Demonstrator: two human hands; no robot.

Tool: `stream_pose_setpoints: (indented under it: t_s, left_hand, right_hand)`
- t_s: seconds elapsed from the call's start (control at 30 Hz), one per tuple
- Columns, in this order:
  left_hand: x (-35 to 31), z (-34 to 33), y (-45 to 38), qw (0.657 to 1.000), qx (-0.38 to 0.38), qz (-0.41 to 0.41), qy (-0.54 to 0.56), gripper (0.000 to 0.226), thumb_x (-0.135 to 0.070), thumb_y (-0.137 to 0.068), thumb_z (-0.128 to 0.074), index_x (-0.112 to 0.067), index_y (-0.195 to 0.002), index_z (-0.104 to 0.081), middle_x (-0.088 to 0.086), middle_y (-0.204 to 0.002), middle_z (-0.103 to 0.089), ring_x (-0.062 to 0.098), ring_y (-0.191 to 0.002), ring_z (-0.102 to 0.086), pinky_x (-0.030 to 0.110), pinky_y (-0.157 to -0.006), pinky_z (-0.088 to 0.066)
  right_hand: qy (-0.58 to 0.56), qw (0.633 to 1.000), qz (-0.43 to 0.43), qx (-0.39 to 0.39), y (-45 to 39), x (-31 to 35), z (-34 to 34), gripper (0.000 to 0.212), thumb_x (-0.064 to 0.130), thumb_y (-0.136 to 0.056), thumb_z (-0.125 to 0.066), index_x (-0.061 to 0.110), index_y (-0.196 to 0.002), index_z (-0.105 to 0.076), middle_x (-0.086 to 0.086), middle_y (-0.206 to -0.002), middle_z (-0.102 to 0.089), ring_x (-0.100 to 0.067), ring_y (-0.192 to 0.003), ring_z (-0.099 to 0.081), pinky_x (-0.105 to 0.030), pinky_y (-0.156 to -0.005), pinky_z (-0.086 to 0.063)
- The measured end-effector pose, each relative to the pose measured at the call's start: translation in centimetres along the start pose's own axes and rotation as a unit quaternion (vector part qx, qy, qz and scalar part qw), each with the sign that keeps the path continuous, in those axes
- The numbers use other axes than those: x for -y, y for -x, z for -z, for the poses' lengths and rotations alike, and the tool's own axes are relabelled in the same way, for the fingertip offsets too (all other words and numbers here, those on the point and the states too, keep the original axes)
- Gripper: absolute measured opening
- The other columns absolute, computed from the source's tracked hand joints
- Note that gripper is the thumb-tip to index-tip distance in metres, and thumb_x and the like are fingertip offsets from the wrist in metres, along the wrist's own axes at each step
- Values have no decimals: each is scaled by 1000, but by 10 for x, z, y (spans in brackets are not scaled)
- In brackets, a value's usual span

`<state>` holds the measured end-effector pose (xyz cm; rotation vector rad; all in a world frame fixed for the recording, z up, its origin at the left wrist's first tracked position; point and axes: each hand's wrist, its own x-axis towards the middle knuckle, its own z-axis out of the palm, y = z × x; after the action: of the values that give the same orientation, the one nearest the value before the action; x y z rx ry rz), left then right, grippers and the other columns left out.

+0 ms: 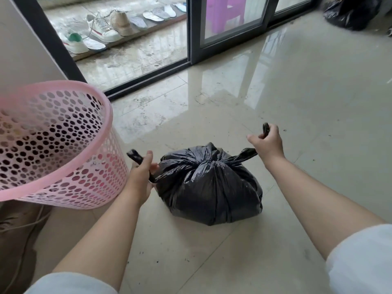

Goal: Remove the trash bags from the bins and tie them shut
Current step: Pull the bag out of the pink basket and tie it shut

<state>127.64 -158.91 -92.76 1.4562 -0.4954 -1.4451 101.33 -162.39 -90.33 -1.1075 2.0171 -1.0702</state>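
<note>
A full black trash bag (212, 187) sits on the tiled floor in the middle of the view, its top gathered into a knot. My left hand (141, 177) grips the bag's left tail, pulled out to the left. My right hand (267, 142) grips the right tail, stretched up and to the right. Both tails run taut from the knot. A pink perforated bin (63, 149) stands at the left with no bag in it, close to my left hand.
A second black trash bag (352, 13) lies at the far right by the wall. A dark-framed sliding glass door (195, 39) runs across the back, with shoes and insoles (106, 28) on the balcony ledge beyond. A brown box with a cord (19, 230) sits below the bin.
</note>
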Motion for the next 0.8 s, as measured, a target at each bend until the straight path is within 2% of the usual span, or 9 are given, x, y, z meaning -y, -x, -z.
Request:
stream_pose_setpoints:
  t_s: [0.07, 0.1, 0.17, 0.27, 0.33, 0.43, 0.53, 0.63, 0.8]
  left_hand:
    - [7, 2, 3, 989, 14, 83, 122, 40, -32, -94, -48, -17, -130, -40, 7, -110, -58, 18, -104, -57, 50, -102, -32]
    - [16, 2, 4, 991, 21, 102, 87, 51, -34, -93, -49, -16, -139, -35, 8, -130, -53, 22, -122, -50, 50, -110, -25]
    - [29, -4, 13, 988, 53, 125, -70, 65, -44, -87, -55, -11, -140, -39, 3, -142, -45, 22, -132, -43, 41, -114, -26]
    - [40, -15, 9, 971, 41, 49, -228, 90, -64, -67, -56, -14, -140, -42, 4, -150, -35, 22, -139, -32, 38, -118, -24]
    - [33, -25, 6, 950, -7, -50, -308, 63, -53, -84, -49, -12, -132, -51, 8, -148, -37, 26, -140, -28, 39, -119, -21]
    - [13, -42, 7, 962, 21, -135, -236, 37, -43, -89, -45, -13, -90, -66, 10, -107, -66, 30, -113, -57, 42, -106, -40]
    - [-10, -61, 17, 991, 82, -105, -29, 41, -28, -99, -36, -11, -66, -53, 0, -62, -63, 20, -71, -59, 35, -83, -47]
    - [-17, -71, 19, 985, 142, -83, 48, 47, -25, -101, -27, -13, -56, -31, -9, -33, -35, 7, -36, -38, 21, -56, -38]
    - [-2, -59, 14, 992, 124, -21, -15, 50, -26, -101, -29, -18, -53, -21, -10, -29, -22, 3, -26, -22, 10, -33, -32]
  right_hand:
    - [-24, 992, -124, -22, 7, -17, -14, 54, 26, -83, -62, 1, -126, -40, -16, -122, -49, -31, -115, -48, -35, -95, -40]
    - [-45, 979, -198, -2, 12, -25, -21, 61, 34, -84, -60, 0, -131, -39, -18, -135, -44, -32, -125, -44, -36, -102, -37]
    - [-97, 952, -282, 73, 21, -33, -32, 68, 46, -86, -53, 1, -135, -40, -13, -144, -40, -30, -132, -40, -37, -108, -32]
    - [-46, 972, -214, 92, 18, -19, -35, 62, 46, -88, -49, -2, -126, -50, -16, -135, -50, -29, -125, -46, -37, -107, -35]
    - [-104, 981, -143, 82, 13, 0, -37, 40, 30, -93, -48, -4, -110, -60, -15, -111, -61, -23, -105, -52, -30, -90, -41]
    - [-324, 926, -126, 149, 15, 26, -43, 31, 17, -98, -37, 8, -74, -52, -5, -63, -62, -19, -65, -60, -27, -62, -48]
    - [-412, 879, -172, 164, 17, 33, -48, 40, 25, -99, -32, 11, -62, -38, 7, -27, -35, -9, -25, -34, -22, -46, -34]
    - [-397, 878, -195, 182, 16, 34, -43, 44, 32, -100, -28, 13, -60, -31, 9, -22, -20, -4, -18, -16, -6, -35, -18]
    - [-328, 899, -221, 190, 17, 24, -44, 45, 31, -100, -29, 14, -58, -30, 8, -21, -19, -5, -17, -13, -4, -33, -13]
